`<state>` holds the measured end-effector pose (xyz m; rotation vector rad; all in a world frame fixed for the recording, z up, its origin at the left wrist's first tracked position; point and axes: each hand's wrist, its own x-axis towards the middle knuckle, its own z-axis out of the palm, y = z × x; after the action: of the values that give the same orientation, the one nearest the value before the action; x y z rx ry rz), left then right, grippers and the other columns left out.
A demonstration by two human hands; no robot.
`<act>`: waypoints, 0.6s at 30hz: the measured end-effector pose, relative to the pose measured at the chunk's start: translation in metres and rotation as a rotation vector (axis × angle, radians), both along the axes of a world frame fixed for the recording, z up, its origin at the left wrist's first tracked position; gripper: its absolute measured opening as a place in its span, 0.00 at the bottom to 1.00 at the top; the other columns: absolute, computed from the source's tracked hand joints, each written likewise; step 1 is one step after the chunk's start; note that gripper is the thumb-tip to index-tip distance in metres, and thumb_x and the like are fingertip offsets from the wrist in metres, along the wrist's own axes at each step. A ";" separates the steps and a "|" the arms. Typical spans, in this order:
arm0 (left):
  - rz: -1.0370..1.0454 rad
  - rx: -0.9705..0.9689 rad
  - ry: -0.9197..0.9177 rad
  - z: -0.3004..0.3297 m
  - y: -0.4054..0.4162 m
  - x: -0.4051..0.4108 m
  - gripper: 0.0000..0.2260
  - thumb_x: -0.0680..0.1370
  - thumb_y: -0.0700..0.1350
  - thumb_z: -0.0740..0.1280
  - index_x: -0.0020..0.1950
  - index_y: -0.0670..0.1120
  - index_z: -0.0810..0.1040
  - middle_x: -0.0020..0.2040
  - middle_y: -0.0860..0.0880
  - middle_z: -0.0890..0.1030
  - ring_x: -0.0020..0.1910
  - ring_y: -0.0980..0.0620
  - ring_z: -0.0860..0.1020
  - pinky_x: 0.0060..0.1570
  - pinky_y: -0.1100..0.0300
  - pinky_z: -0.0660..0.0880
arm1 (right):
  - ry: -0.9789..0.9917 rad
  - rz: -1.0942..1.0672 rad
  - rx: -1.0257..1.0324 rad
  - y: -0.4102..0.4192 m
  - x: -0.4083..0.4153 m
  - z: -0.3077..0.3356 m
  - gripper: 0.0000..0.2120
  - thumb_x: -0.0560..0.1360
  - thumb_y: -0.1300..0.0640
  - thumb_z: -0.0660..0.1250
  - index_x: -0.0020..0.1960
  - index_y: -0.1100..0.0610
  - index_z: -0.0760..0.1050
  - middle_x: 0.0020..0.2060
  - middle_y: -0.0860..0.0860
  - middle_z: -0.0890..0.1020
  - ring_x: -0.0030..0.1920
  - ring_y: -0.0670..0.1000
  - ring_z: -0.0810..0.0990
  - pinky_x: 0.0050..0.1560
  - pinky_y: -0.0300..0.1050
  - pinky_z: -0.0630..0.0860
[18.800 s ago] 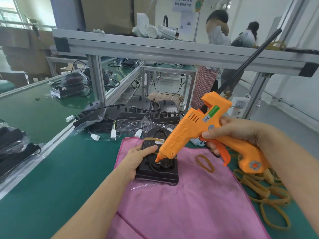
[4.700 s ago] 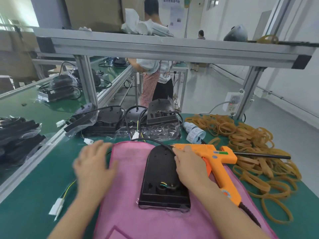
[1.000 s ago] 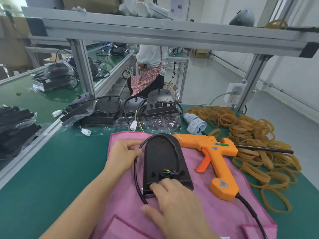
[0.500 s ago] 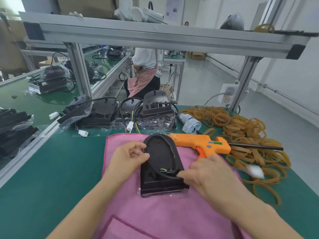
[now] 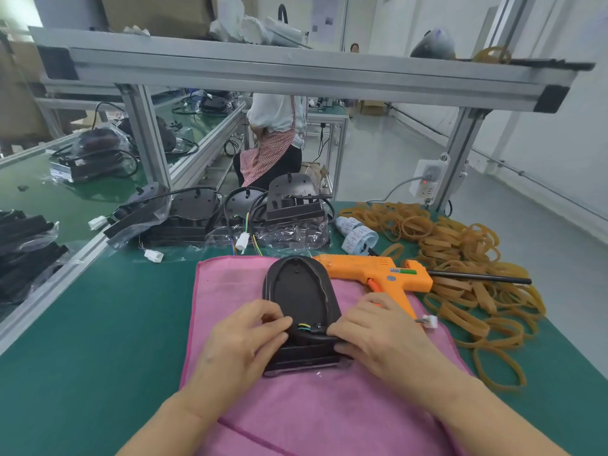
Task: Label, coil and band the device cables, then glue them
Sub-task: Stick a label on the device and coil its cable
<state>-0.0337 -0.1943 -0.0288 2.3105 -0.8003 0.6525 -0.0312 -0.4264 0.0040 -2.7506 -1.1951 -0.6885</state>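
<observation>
A worker's left hand (image 5: 245, 337) pinches the thin black device cable (image 5: 324, 292) against the near end of a black, shoe-shaped plastic device housing (image 5: 297, 291), thumb and fingertips closed on it beside the yellow and green wire ends (image 5: 303, 326). The right hand (image 5: 375, 334) has its grip curled round the same cable on the opposite side, apparently pressing it into the channel that rims the housing, so the lead stays seated while it is routed. The housing lies flat on a pink cloth (image 5: 329, 409) spread over the green work surface (image 5: 98, 324), probably to guard against scratches. A white plug connector (image 5: 430, 322) lies on the cloth beside the right hand. The orange hot-glue gun (image 5: 378, 269) lies just beyond the housing, within reach for gluing. Tan rubber bands (image 5: 460, 251) are heaped to the right, near a roll of white labels (image 5: 357, 236); more bagged black units (image 5: 237, 218) wait behind.
</observation>
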 end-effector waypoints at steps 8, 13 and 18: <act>-0.095 0.055 -0.010 -0.001 0.009 -0.001 0.11 0.77 0.48 0.65 0.46 0.43 0.85 0.50 0.53 0.84 0.47 0.55 0.81 0.48 0.61 0.78 | 0.285 0.148 0.112 -0.006 -0.004 -0.010 0.12 0.79 0.52 0.60 0.53 0.50 0.82 0.34 0.44 0.78 0.35 0.46 0.75 0.40 0.43 0.66; -0.097 0.100 0.046 -0.002 0.013 -0.003 0.12 0.77 0.50 0.65 0.47 0.46 0.85 0.53 0.54 0.82 0.50 0.57 0.79 0.48 0.60 0.77 | 0.314 0.151 0.043 -0.004 0.001 -0.009 0.06 0.79 0.53 0.64 0.51 0.47 0.80 0.34 0.43 0.75 0.37 0.45 0.71 0.44 0.44 0.64; -0.084 0.189 0.064 -0.003 0.019 -0.011 0.13 0.76 0.50 0.64 0.54 0.48 0.84 0.57 0.53 0.81 0.56 0.57 0.76 0.55 0.61 0.72 | 0.221 0.098 0.045 -0.004 0.001 -0.005 0.06 0.77 0.49 0.64 0.46 0.47 0.79 0.34 0.41 0.77 0.38 0.44 0.72 0.46 0.42 0.63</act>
<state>-0.0446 -0.1751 -0.0315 2.4377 -0.9592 0.4820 -0.0304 -0.4303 -0.0009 -2.6268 -1.2388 -0.3847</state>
